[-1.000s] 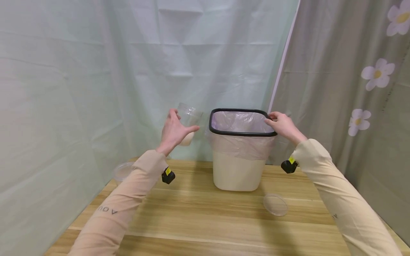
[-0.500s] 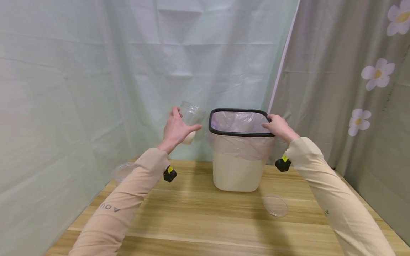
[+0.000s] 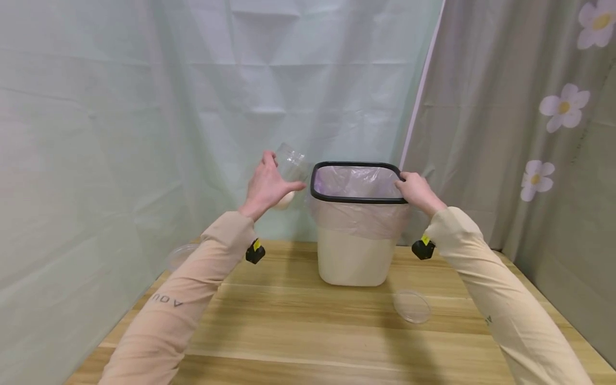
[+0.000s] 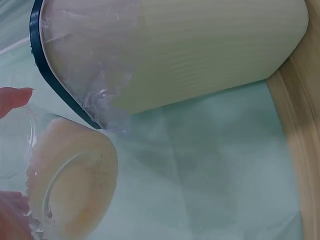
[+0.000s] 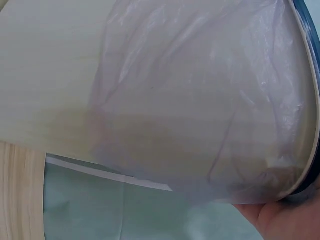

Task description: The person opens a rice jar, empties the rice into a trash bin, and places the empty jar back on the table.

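My left hand [image 3: 267,186] holds a clear plastic jar [image 3: 291,162], tilted with its mouth up and leaning towards the bin. A pale cream-coloured mass lies at the bottom of the jar [image 4: 75,175], seen close in the left wrist view. Just right of it stands a cream trash bin [image 3: 353,259] with a black rim [image 3: 358,200] and a thin translucent liner [image 3: 358,218] folded over its edge. At the rim's right side, my right hand [image 3: 417,191] grips the edge; only part of that hand [image 5: 290,217] shows in the right wrist view.
A round clear lid [image 3: 412,306] lies on the wooden table [image 3: 298,315] in front of the bin. Another clear round plastic piece [image 3: 179,258] sits at the table's left edge, partly behind the left sleeve. Curtains [image 3: 308,80] hang close behind and at both sides.
My left hand has risen and moved right with the jar, which tilts more towards the bin. My right hand has shifted slightly left and closed on the rim. The bin stays standing.
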Demonstrator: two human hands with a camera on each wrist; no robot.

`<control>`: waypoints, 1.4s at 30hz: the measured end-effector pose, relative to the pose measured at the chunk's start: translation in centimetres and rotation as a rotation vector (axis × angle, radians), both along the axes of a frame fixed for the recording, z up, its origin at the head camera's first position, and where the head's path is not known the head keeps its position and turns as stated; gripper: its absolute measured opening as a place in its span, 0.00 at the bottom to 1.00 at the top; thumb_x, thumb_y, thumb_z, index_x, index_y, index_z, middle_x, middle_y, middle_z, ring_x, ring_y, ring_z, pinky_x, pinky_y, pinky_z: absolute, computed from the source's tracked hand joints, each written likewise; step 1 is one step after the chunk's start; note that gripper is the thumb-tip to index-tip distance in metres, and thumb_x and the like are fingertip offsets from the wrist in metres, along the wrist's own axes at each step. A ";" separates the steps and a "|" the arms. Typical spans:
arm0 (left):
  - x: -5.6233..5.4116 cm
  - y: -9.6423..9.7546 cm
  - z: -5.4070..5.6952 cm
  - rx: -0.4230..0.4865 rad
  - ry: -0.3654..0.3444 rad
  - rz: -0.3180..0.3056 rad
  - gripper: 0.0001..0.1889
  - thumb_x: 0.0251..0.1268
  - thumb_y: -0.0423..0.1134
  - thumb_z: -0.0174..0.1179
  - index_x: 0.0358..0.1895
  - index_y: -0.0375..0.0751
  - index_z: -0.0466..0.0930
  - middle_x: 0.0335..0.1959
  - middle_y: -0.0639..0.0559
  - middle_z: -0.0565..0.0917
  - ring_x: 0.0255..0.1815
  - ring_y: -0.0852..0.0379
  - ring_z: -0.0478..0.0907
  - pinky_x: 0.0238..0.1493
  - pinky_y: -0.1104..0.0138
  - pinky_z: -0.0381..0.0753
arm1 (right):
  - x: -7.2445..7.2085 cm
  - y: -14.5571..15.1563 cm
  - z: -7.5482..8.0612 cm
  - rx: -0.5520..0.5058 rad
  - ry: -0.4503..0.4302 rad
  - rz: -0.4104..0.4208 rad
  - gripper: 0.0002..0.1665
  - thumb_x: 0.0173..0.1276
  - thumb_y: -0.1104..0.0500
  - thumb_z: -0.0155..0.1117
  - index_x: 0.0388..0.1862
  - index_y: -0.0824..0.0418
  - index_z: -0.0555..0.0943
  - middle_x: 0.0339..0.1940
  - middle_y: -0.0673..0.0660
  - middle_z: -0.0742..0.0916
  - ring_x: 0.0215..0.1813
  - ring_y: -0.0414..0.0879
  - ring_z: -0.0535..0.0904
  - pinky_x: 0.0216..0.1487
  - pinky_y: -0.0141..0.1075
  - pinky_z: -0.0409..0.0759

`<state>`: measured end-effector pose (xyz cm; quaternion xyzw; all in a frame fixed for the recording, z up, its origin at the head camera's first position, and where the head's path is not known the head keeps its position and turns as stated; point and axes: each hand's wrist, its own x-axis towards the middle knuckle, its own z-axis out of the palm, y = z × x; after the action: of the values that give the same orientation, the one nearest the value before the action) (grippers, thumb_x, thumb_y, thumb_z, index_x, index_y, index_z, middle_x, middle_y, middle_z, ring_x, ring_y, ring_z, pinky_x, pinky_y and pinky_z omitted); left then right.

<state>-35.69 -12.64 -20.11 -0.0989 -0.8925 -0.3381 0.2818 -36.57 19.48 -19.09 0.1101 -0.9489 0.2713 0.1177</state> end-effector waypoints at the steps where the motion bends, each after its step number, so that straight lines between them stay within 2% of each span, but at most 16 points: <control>1: 0.0 0.1 0.1 -0.018 0.003 -0.001 0.48 0.34 0.53 0.73 0.57 0.35 0.54 0.46 0.42 0.69 0.39 0.46 0.70 0.35 0.59 0.71 | 0.0 0.0 0.0 0.000 0.003 0.001 0.27 0.68 0.63 0.41 0.61 0.80 0.59 0.60 0.75 0.66 0.62 0.64 0.59 0.59 0.50 0.57; 4: -0.1 0.3 0.6 -0.094 0.026 0.003 0.50 0.33 0.54 0.73 0.58 0.33 0.54 0.47 0.41 0.70 0.42 0.45 0.70 0.38 0.58 0.71 | -0.1 -0.1 -0.2 -0.002 -0.001 0.001 0.27 0.69 0.63 0.40 0.62 0.79 0.58 0.61 0.75 0.65 0.63 0.64 0.57 0.60 0.49 0.55; 8: -0.3 0.6 1.3 -0.261 0.107 0.000 0.52 0.34 0.53 0.73 0.61 0.29 0.54 0.53 0.36 0.68 0.50 0.41 0.68 0.48 0.56 0.68 | -0.2 -0.3 -0.2 -0.006 -0.015 0.002 0.28 0.69 0.62 0.40 0.63 0.79 0.56 0.62 0.75 0.63 0.64 0.64 0.55 0.61 0.49 0.54; 11: -0.3 0.9 1.8 -0.377 0.178 -0.011 0.51 0.33 0.52 0.73 0.61 0.28 0.55 0.54 0.35 0.67 0.50 0.40 0.67 0.49 0.54 0.67 | -0.2 -0.4 -0.2 -0.006 -0.014 0.004 0.28 0.69 0.62 0.40 0.63 0.79 0.56 0.62 0.75 0.63 0.63 0.64 0.55 0.61 0.49 0.54; 14: -0.3 1.3 2.2 -0.450 0.223 -0.015 0.50 0.33 0.51 0.73 0.60 0.28 0.57 0.53 0.35 0.68 0.48 0.40 0.68 0.48 0.54 0.67 | -0.1 -0.6 -0.3 -0.006 -0.012 0.005 0.28 0.69 0.62 0.40 0.63 0.79 0.57 0.61 0.75 0.63 0.63 0.64 0.56 0.60 0.50 0.54; 19: -0.4 1.8 2.9 -0.529 0.260 -0.008 0.49 0.35 0.50 0.72 0.61 0.29 0.57 0.54 0.36 0.68 0.50 0.40 0.67 0.48 0.53 0.67 | 0.0 -0.8 -0.3 -0.017 -0.026 0.004 0.28 0.70 0.62 0.39 0.63 0.78 0.55 0.62 0.74 0.62 0.64 0.64 0.55 0.61 0.50 0.54; 25: -0.7 2.5 3.7 -0.665 0.300 0.033 0.45 0.36 0.50 0.70 0.58 0.31 0.58 0.50 0.39 0.69 0.45 0.41 0.68 0.43 0.54 0.69 | 0.1 -1.0 -0.2 -0.030 -0.045 0.004 0.28 0.71 0.61 0.39 0.64 0.78 0.54 0.63 0.74 0.61 0.64 0.63 0.54 0.60 0.51 0.55; 32: -1.0 3.0 3.8 -0.774 0.309 0.054 0.44 0.38 0.49 0.68 0.59 0.32 0.58 0.51 0.40 0.68 0.45 0.41 0.68 0.47 0.51 0.65 | 0.3 -0.9 -0.4 -0.043 -0.049 -0.012 0.28 0.71 0.61 0.39 0.64 0.77 0.55 0.63 0.73 0.62 0.64 0.63 0.55 0.60 0.51 0.55; 39: -1.1 3.4 4.0 -0.874 0.353 0.064 0.41 0.39 0.41 0.67 0.60 0.34 0.58 0.52 0.41 0.68 0.47 0.41 0.67 0.50 0.49 0.62 | 0.4 -0.8 -0.4 -0.051 -0.041 -0.020 0.28 0.70 0.62 0.39 0.64 0.77 0.55 0.63 0.73 0.62 0.64 0.63 0.55 0.60 0.51 0.55; 42: -1.1 3.6 4.2 -0.913 0.360 0.065 0.42 0.40 0.45 0.68 0.60 0.34 0.58 0.53 0.41 0.67 0.48 0.40 0.66 0.51 0.48 0.61 | 0.4 -0.9 -0.3 -0.043 -0.028 -0.020 0.28 0.70 0.62 0.39 0.64 0.77 0.56 0.62 0.73 0.63 0.64 0.63 0.56 0.59 0.51 0.56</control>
<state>-36.77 -9.00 -15.91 -0.2414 -0.8892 0.1190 0.3699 -36.16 18.61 -19.42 0.0942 -0.9454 0.2921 0.1094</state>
